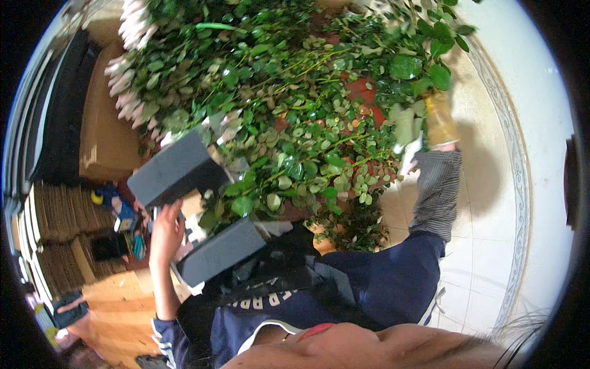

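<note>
My bare left hand (pixel 166 232) is beside two dark grey blocks, fingers bent and slightly apart. One block (pixel 175 169) lies just beyond its fingertips, the other block (pixel 224 252) nearer my body. Something white sits in the gap between the blocks; I cannot make it out. Out to the right, my right hand (pixel 441 118) wears a yellowish glove, its fingers closed around a leafy rose stem (pixel 437 52). Its leaves spread beyond the glove. A pale, blurred shape (pixel 410 154) hangs beside that wrist.
A broad pile of leafy rose stems (pixel 276 111) covers the surface ahead. Pale pink rose heads (pixel 132 92) line its left edge. At left stand a brown cardboard box (pixel 110 123) and stacked flat cardboard (pixel 61 212). White floor tiles (pixel 491 252) and a wall lie right.
</note>
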### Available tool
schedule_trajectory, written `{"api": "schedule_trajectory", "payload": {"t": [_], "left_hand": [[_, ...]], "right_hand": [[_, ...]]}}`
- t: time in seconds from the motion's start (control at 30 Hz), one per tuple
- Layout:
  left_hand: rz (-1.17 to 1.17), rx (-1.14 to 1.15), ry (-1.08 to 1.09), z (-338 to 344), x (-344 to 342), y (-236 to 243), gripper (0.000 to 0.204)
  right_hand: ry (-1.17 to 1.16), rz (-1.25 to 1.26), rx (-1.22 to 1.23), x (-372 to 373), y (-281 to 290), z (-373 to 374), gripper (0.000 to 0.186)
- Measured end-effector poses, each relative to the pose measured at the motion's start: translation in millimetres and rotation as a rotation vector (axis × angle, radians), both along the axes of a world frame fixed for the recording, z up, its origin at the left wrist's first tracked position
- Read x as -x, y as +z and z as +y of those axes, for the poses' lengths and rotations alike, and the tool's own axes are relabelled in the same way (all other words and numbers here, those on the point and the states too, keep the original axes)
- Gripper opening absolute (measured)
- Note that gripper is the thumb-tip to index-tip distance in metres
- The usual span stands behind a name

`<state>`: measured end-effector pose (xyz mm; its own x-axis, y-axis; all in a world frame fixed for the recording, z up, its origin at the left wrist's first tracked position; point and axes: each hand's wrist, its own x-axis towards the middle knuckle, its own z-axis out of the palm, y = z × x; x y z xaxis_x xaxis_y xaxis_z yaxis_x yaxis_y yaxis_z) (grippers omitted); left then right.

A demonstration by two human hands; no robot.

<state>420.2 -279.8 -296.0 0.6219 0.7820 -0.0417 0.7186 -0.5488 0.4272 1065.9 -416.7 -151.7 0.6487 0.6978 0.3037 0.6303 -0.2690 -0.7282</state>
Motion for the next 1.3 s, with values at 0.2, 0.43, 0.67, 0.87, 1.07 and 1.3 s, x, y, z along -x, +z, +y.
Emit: {"api": "schedule_trajectory", "payload": {"t": [0.2,0.43,0.67,0.87,1.07,1.3], "left_hand": [[-0.680,0.289,0.004,-15.4,-59.5,81.7,0.031],[-0.564,0.347,0.314,-60.4,-62.2,72.2,0.042],[-1.091,0.585,0.384,-93.0,-29.6,30.5,0.034],[-0.848,0.556,0.262,-102.2,-29.2,72.4,0.040],[-1.659,1.583,0.215,-97.7,-44.2,56.1,0.060],[-2.145,1.640,0.291,-99.2,-47.0,47.9,0.072]], "right_hand": [[0.570,-0.055,0.009,215.8,-26.5,88.1,0.035],[0.919,-0.384,0.322,344.0,-47.9,147.5,0.035],[1.026,0.193,0.057,340.0,-76.0,162.2,0.030],[1.053,1.135,-0.016,335.7,-91.6,177.7,0.039],[1.050,0.120,-0.061,324.9,-113.8,184.3,0.039],[1.027,0.770,0.087,329.9,-75.5,127.0,0.027]]}}
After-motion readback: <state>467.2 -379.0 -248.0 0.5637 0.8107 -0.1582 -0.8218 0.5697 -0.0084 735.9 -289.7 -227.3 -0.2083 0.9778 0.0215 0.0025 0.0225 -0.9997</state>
